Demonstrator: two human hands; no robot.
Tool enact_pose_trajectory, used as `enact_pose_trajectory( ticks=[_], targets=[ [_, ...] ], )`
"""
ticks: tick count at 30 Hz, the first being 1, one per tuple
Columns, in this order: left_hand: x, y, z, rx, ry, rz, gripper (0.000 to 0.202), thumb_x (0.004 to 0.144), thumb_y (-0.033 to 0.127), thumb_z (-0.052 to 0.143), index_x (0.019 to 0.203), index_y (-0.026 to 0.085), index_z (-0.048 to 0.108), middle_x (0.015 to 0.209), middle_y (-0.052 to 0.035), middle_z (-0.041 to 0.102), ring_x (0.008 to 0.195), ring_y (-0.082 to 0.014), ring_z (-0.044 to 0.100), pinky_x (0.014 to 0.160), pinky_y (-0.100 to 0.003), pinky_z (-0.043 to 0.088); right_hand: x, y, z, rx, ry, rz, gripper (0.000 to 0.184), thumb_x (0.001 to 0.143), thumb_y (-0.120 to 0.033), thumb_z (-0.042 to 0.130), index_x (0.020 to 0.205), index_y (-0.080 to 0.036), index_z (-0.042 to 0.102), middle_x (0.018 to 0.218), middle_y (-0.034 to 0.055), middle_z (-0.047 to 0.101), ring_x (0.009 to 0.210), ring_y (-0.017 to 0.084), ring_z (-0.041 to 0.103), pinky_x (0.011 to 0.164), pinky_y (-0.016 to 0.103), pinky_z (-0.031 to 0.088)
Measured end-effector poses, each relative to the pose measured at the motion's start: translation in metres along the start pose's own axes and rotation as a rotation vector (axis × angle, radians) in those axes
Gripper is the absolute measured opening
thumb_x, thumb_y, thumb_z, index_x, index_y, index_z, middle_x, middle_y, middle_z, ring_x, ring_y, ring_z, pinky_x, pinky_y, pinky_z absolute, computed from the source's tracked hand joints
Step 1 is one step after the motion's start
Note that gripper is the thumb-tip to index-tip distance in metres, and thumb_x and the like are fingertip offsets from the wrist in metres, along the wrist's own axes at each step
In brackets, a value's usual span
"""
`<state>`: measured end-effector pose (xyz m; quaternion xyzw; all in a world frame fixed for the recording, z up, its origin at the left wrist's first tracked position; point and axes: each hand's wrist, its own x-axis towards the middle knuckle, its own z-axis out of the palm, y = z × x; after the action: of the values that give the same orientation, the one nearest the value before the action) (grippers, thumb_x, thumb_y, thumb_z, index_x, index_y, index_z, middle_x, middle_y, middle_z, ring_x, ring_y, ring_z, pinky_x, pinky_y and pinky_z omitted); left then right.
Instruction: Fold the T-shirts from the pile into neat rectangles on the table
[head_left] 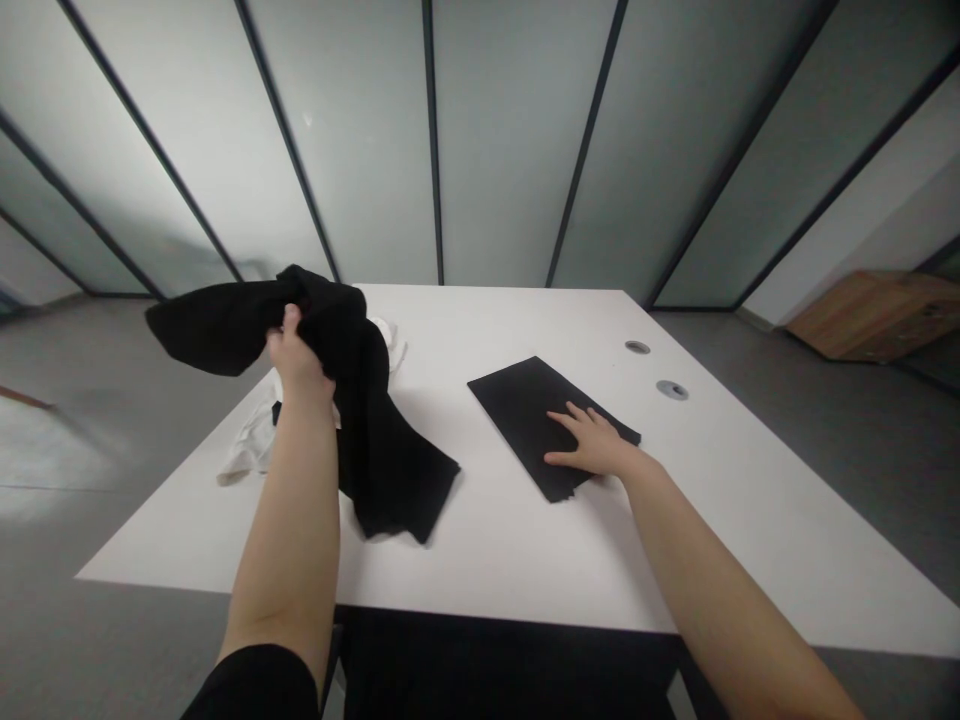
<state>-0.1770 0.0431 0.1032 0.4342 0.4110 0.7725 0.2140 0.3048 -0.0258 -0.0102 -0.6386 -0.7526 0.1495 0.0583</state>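
My left hand (297,350) is closed around a bunched black garment (367,400) and lifts it over the left side of the table. One end of the garment sticks out to the left, while a long, leg-like part hangs down to the right, its lower end at the tabletop. My right hand (592,440) lies with fingers spread on a flat black rectangle (525,410), a board or folded cloth, I cannot tell which. Its near edge looks uneven. Partly hidden behind my left arm and the garment is some crumpled white cloth (255,440).
The white table (480,570) has two round cable holes, a far one (637,347) and a nearer one (672,390), on its right side. Frosted glass panels (502,150) stand behind it. A wooden cabinet (877,315) is on the floor at the far right.
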Motion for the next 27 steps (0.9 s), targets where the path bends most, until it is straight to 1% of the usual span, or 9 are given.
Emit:
enact_pose_trajectory(
  ticks=[4, 7, 12, 15, 17, 19, 21, 24, 27],
  targets=[
    [-0.030, -0.029, 0.014, 0.639, -0.192, -0.154, 0.074, 0.091, 0.042, 0.079, 0.154, 0.016, 0.051, 0.156, -0.0206, 0.058, 0.153, -0.0387, 0.046, 0.129, -0.057, 0.033, 0.004, -0.017, -0.003, -0.029, 0.059, -0.069, 0.041, 0.090, -0.047, 0.079, 0.127, -0.028, 0.077, 0.155, 0.0141, 0.060, 0.134, 0.042, 0.059, 0.110, 0.055, 0.045],
    [-0.087, -0.037, 0.035, 1.013, -0.445, -0.026, 0.078, 0.086, 0.038, 0.081, 0.154, 0.012, 0.054, 0.166, -0.0279, 0.044, 0.162, -0.0499, 0.024, 0.131, -0.068, 0.015, 0.010, -0.036, -0.005, 0.024, 0.147, -0.082, 0.012, 0.098, -0.031, 0.067, 0.094, -0.024, 0.075, 0.118, 0.0121, 0.073, 0.104, 0.030, 0.068, 0.097, 0.043, 0.049],
    [-0.180, -0.021, 0.079, 0.805, -1.209, 0.179, 0.091, 0.076, 0.056, 0.089, 0.155, 0.026, 0.054, 0.155, -0.0180, 0.057, 0.141, -0.0410, 0.056, 0.117, -0.054, 0.046, 0.010, -0.077, -0.010, 0.538, 0.313, -0.051, 0.017, 0.105, -0.039, 0.055, 0.097, -0.027, 0.063, 0.083, 0.0020, 0.067, 0.080, 0.024, 0.064, 0.078, 0.035, 0.049],
    [-0.203, -0.013, 0.096, 0.684, -1.301, 0.031, 0.048, 0.090, 0.048, 0.075, 0.129, 0.020, 0.069, 0.121, -0.0147, 0.073, 0.108, -0.0333, 0.073, 0.094, -0.045, 0.060, 0.000, -0.094, -0.021, 1.019, 0.146, -0.125, 0.029, 0.102, -0.056, 0.061, 0.106, -0.027, 0.064, 0.087, -0.0002, 0.070, 0.078, 0.021, 0.065, 0.072, 0.032, 0.052],
    [-0.199, -0.011, 0.098, 0.478, -1.358, -0.248, 0.027, 0.098, 0.041, 0.063, 0.108, 0.018, 0.072, 0.094, -0.0094, 0.075, 0.082, -0.0254, 0.075, 0.077, -0.037, 0.062, -0.008, -0.096, -0.030, 1.297, -0.029, -0.133, 0.042, 0.095, -0.064, 0.071, 0.118, -0.029, 0.066, 0.096, 0.0005, 0.075, 0.082, 0.021, 0.069, 0.072, 0.032, 0.056],
    [-0.181, -0.010, 0.093, 0.171, -1.324, -0.570, 0.027, 0.099, 0.043, 0.060, 0.103, 0.019, 0.071, 0.078, -0.0038, 0.072, 0.063, -0.0197, 0.071, 0.062, -0.032, 0.060, -0.013, -0.092, -0.036, 1.508, -0.109, -0.134, 0.056, 0.087, -0.062, 0.082, 0.131, -0.032, 0.064, 0.105, 0.0015, 0.079, 0.088, 0.022, 0.074, 0.076, 0.033, 0.060],
    [-0.153, -0.007, 0.085, -0.125, -1.077, -0.768, 0.027, 0.097, 0.045, 0.064, 0.103, 0.019, 0.069, 0.072, -0.0009, 0.070, 0.055, -0.0171, 0.068, 0.055, -0.029, 0.060, -0.014, -0.085, -0.038, 1.641, -0.107, -0.129, 0.063, 0.083, -0.054, 0.087, 0.137, -0.035, 0.062, 0.111, 0.0015, 0.080, 0.095, 0.023, 0.076, 0.080, 0.033, 0.062],
    [-0.096, 0.004, 0.075, -0.367, -0.533, -0.757, 0.029, 0.102, 0.046, 0.057, 0.095, 0.019, 0.066, 0.072, -0.0017, 0.071, 0.057, -0.0161, 0.070, 0.061, -0.030, 0.064, -0.011, -0.078, -0.031, 1.713, -0.127, -0.130, 0.057, 0.086, -0.052, 0.084, 0.136, -0.038, 0.062, 0.121, 0.0022, 0.079, 0.104, 0.024, 0.077, 0.082, 0.036, 0.063],
    [-0.034, 0.018, 0.074, -0.417, -0.127, -0.478, 0.028, 0.106, 0.045, 0.052, 0.109, 0.022, 0.067, 0.094, -0.0046, 0.077, 0.084, -0.0189, 0.078, 0.085, -0.036, 0.067, -0.005, -0.080, -0.015, 1.674, -0.216, -0.157, 0.048, 0.089, -0.053, 0.082, 0.130, -0.035, 0.062, 0.130, 0.0059, 0.077, 0.111, 0.024, 0.075, 0.087, 0.040, 0.063]
  ],
)
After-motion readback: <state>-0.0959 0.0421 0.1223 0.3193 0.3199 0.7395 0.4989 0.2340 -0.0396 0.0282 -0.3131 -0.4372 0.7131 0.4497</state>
